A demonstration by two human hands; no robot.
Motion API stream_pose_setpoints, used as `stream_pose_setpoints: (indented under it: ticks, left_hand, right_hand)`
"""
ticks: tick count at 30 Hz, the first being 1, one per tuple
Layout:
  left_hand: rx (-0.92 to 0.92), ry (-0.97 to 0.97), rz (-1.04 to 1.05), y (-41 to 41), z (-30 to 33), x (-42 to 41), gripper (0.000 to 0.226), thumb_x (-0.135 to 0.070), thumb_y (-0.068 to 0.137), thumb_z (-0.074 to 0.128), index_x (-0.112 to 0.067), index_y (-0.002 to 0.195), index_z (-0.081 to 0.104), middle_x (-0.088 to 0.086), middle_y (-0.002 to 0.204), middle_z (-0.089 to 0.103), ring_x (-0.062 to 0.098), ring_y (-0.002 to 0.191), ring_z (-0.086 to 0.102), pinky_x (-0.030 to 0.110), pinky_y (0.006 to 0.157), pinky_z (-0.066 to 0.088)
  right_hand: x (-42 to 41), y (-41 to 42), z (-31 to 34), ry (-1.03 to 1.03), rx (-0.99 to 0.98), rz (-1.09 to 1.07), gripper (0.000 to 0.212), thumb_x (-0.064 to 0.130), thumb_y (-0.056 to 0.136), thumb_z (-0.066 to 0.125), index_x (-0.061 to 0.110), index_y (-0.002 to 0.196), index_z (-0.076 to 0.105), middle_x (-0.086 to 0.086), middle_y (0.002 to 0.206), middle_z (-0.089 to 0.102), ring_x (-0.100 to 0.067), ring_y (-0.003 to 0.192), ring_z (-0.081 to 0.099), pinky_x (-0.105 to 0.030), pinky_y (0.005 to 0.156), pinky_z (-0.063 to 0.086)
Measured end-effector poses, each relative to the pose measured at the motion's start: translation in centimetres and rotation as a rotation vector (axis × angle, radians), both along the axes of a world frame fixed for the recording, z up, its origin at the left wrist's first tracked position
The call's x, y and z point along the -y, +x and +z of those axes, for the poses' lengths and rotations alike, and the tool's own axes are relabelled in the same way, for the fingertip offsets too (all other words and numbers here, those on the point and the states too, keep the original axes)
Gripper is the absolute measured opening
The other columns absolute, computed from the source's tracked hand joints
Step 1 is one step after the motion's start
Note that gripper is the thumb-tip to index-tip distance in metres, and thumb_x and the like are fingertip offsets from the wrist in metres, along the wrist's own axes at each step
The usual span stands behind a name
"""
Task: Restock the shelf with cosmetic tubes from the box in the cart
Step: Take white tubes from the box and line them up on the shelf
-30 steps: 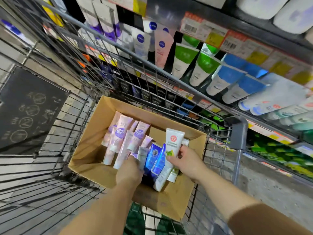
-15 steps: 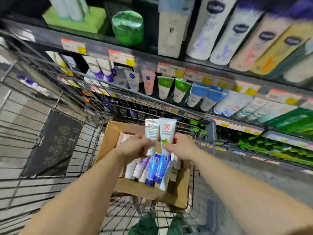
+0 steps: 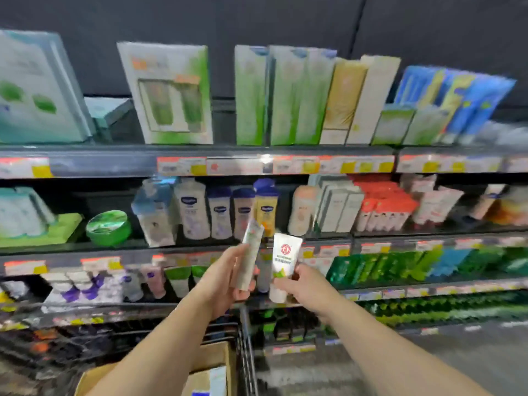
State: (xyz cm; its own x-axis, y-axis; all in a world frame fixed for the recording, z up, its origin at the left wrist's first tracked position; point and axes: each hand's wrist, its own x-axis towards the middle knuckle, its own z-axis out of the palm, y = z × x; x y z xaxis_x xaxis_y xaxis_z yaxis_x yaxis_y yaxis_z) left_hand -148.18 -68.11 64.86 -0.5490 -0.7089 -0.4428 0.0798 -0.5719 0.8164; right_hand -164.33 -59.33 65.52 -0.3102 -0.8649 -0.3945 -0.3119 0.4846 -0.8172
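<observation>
Dark rear wall panel [image 3: 285, 30] above stocked store shelving [image 3: 200, 161] with orange-and-yellow price labels [image 3: 183, 165] on each shelf edge; grey floor [image 3: 428, 355] at lower right; image blurred, product lettering mostly illegible.

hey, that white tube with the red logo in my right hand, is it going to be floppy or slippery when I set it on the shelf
The white tube looks like soft plastic that tapers to a flat crimped top, so it probably gives a little under the right hand. Its glossy skin may be slightly slippery. Stood on its cap, the narrow base could tip easily.
</observation>
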Motion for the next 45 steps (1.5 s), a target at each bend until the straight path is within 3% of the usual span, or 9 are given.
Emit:
stream_pose_setpoints:
  ticks: [4,7,10,14,19,22,27,38,45]
  left_hand:
    - [-0.062,-0.114,-0.018,-11.4,4.6,-3.2,0.026,-0.032,0.097,0.046,-0.011,0.095,0.062,0.007,0.069,0.059,0.021,0.058,0.048,0.027,0.049,0.034]
    - [-0.15,-0.144,-0.136,-21.4,7.4,-8.0,0.025,-0.025,0.099,0.042,-0.009,0.093,0.061,0.004,0.06,0.058,0.019,0.056,0.046,0.03,0.055,0.032]
    - [-0.269,-0.169,-0.28,-31.0,10.0,-13.5,0.021,-0.021,0.098,0.042,-0.011,0.094,0.06,0.003,0.061,0.056,0.014,0.048,0.046,0.027,0.049,0.032]
    - [-0.41,-0.101,-0.425,-41.2,12.9,-19.3,0.038,-0.033,0.094,0.054,-0.006,0.119,0.064,0.014,0.1,0.065,0.022,0.076,0.056,0.034,0.064,0.042]
    - [-0.411,-0.237,-0.487,-51.1,15.9,-24.0,0.008,-0.016,0.091,0.061,-0.014,0.098,0.064,0.013,0.094,0.072,0.023,0.074,0.069,0.034,0.063,0.059]
    - [-0.374,-0.342,-0.447,-56.3,16.9,-24.8,0.012,-0.004,0.095,0.055,-0.011,0.102,0.061,0.011,0.085,0.075,0.024,0.071,0.072,0.037,0.061,0.058]
    - [-0.305,-0.43,-0.421,-64.4,17.2,-22.6,0.02,-0.005,0.094,0.059,-0.013,0.113,0.06,0.014,0.107,0.072,0.031,0.096,0.07,0.052,0.087,0.055]
    - [-0.27,-0.748,-0.353,-87.2,21.4,-17.1,0.015,-0.009,0.09,0.068,-0.021,0.099,0.065,-0.004,0.098,0.071,0.014,0.091,0.068,0.026,0.07,0.056]
    - [-0.112,-0.849,-0.321,-96.8,20.2,-15.4,0.013,-0.016,0.086,0.072,-0.027,0.094,0.069,-0.005,0.105,0.073,0.017,0.098,0.067,0.044,0.091,0.056]
  right_hand:
    - [-5.5,-10.7,4.8,-0.114,0.004,-0.116,0.018,0.022,0.088,0.069,0.025,0.101,0.058,-0.007,0.107,0.07,-0.027,0.098,0.068,-0.046,0.089,0.055]
    - [-11.0,-19.6,8.4,-0.203,0.026,-0.197,0.015,0.018,0.09,0.067,0.029,0.096,0.058,0.003,0.104,0.07,-0.015,0.093,0.067,-0.042,0.092,0.055]
    - [-17.2,-27.6,12.0,-0.272,-0.022,-0.257,0.014,0.018,0.094,0.063,0.031,0.091,0.058,0.008,0.097,0.068,-0.003,0.079,0.063,-0.024,0.072,0.056]
    - [-24.6,-36.3,14.8,-0.328,-0.039,-0.387,0.014,0.018,0.092,0.064,0.021,0.106,0.06,0.001,0.1,0.07,-0.015,0.084,0.067,-0.044,0.085,0.056]
    - [-30.9,-44.7,16.2,-0.404,-0.01,-0.484,0.03,0.022,0.093,0.065,0.019,0.121,0.054,0.0,0.108,0.067,-0.018,0.095,0.067,-0.039,0.081,0.059]
    - [-33.5,-49.0,16.2,-0.431,-0.019,-0.514,0.034,0.024,0.091,0.067,0.023,0.123,0.054,0.003,0.111,0.066,-0.019,0.099,0.067,-0.039,0.082,0.059]
    - [-34.9,-56.6,15.6,-0.44,-0.101,-0.519,0.037,0.03,0.091,0.067,0.024,0.124,0.052,0.005,0.116,0.064,-0.014,0.101,0.066,-0.035,0.08,0.06]
    - [-30.3,-77.2,18.1,-0.502,-0.201,-0.679,0.025,0.023,0.093,0.064,0.022,0.116,0.056,0.001,0.105,0.072,-0.016,0.087,0.068,-0.028,0.071,0.056]
    - [-28.2,-87.2,18.2,-0.488,-0.241,-0.661,0.024,0.027,0.092,0.066,0.026,0.115,0.06,0.007,0.107,0.072,-0.015,0.095,0.069,-0.033,0.081,0.058]
